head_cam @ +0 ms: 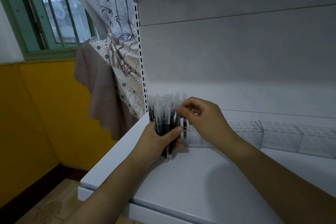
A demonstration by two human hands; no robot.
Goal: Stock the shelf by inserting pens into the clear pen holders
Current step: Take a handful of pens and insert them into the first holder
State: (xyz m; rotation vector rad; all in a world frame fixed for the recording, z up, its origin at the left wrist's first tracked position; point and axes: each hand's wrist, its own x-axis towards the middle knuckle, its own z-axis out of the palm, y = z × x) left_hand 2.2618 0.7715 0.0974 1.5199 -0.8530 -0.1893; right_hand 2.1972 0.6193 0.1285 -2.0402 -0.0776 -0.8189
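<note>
**Bundle of pens held at the left end of the shelf**

The left hand (160, 139) is wrapped around a thick bundle of dark-barrelled pens with frosted clear caps (166, 114), thumb across the front, the bundle standing upright with its lower ends just above or on the white metal shelf (190, 178). The right hand (203, 116) reaches in from the right, its fingers curled and pinching the cap of one pen at the bundle's right edge; motion blur makes it hard to tell exactly which pen. Just behind that hand, a single dark pen (185, 129) stands upright in the leftmost of the clear plastic pen holders (276, 132), which run in a row along the back of the shelf toward the right, their tops a grid of small holes.

The shelf backs onto a white panelled wall with a slotted upright post (141, 56) at its left edge. Beyond the post hang a bamboo-printed pale curtain (118, 29) and a brown cloth (94, 82). Further left are a green-framed barred window (49, 11) and a yellow lower wall (36, 105).
</note>
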